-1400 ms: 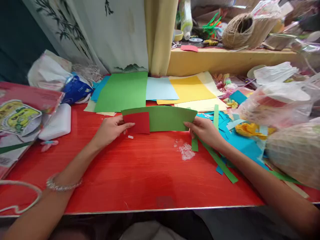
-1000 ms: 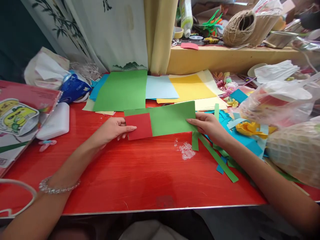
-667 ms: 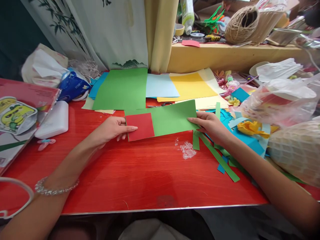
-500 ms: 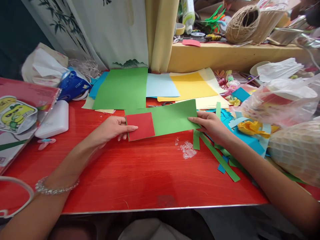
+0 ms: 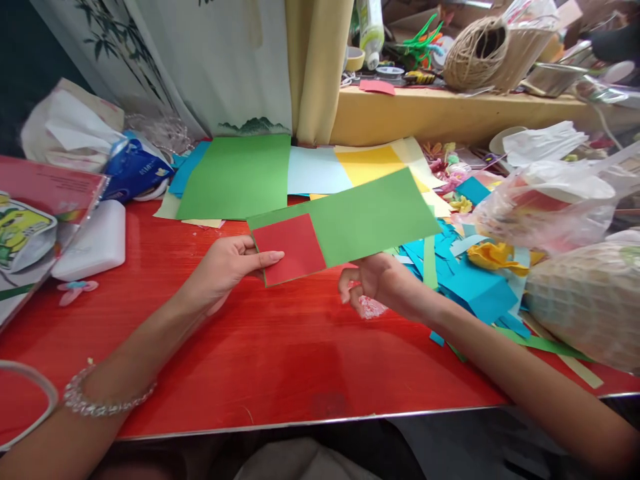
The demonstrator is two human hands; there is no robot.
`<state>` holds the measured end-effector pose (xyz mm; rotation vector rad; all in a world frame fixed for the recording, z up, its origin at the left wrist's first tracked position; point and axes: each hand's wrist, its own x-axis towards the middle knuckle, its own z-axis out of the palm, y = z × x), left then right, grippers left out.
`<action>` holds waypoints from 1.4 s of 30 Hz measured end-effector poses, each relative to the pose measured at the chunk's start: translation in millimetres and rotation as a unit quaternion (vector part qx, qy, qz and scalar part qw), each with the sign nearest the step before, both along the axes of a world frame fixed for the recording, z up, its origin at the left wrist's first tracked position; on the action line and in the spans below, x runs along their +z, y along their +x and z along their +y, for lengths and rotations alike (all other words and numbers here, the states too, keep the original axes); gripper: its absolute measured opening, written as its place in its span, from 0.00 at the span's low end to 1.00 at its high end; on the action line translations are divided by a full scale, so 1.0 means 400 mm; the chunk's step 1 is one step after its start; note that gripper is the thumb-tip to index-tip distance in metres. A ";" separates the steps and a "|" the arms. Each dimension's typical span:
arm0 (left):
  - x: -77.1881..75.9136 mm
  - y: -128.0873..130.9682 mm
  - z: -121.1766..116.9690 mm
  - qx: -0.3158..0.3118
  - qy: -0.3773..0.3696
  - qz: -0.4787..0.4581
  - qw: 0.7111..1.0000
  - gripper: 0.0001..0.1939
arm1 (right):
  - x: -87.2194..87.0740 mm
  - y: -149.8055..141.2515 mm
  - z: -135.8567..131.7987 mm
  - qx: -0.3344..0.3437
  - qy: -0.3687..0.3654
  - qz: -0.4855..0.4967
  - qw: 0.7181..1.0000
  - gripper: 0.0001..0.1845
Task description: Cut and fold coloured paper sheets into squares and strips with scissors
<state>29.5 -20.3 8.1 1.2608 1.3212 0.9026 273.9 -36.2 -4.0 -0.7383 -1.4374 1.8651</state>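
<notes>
Head view: your left hand [image 5: 230,267], at 8 o'clock from the middle of the long green paper rectangle [image 5: 373,217], pinches that rectangle's left end, the thumb lying over the small red paper square [image 5: 297,247] set on the same end. From your pinch, the rectangle slants up toward 2 o'clock. Your right hand [image 5: 385,280] sits at 5 o'clock, just under the lower edge, its visible fingers loosely curled; part is hidden behind the paper, so I cannot tell whether it grips. Your room lies toward 6 o'clock, where the glossy red tabletop [image 5: 280,353] runs between your forearms to its straight near edge. Turquoise paper scraps [image 5: 473,280] crowd 4 o'clock, a large green paper sheet [image 5: 237,177] lies at 10, and a white plastic box [image 5: 93,243] at 9.
</notes>
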 end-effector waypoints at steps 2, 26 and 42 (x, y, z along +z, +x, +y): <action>0.000 0.011 -0.012 -0.011 0.005 0.004 1.000 0.12 | -0.005 -0.028 -0.018 -0.005 -0.007 -0.058 0.998 0.18; 0.006 0.027 -0.031 -0.082 0.015 0.101 0.991 0.17 | -0.025 -0.072 -0.056 -0.135 -0.143 -0.084 0.977 0.15; -0.002 0.030 -0.036 -0.092 -0.044 -0.003 0.995 0.12 | -0.035 -0.067 -0.056 -0.144 -0.159 -0.152 0.965 0.18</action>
